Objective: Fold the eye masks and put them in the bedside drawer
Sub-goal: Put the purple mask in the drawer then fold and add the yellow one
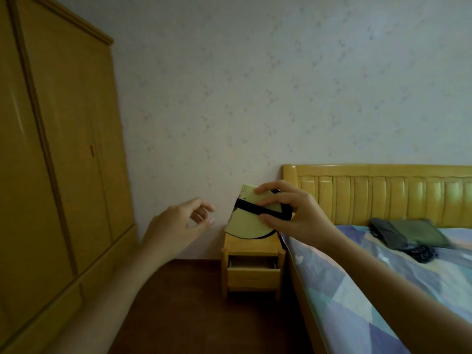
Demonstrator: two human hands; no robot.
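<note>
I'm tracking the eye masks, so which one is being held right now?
The yellow eye mask with the black strap, gripped by the right hand. The dark masks lie untouched on the bed.

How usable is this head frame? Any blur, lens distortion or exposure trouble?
Head view: dim, flat indoor light with no glare; wide-angle bowing bends the tall wooden wardrobe and the wooden headboard; the left hand has smeared fingertips from motion; the right hand and its folded pale yellow eye mask with black strap stay fairly sharp; the dark clothes on the bed are soft.
</note>
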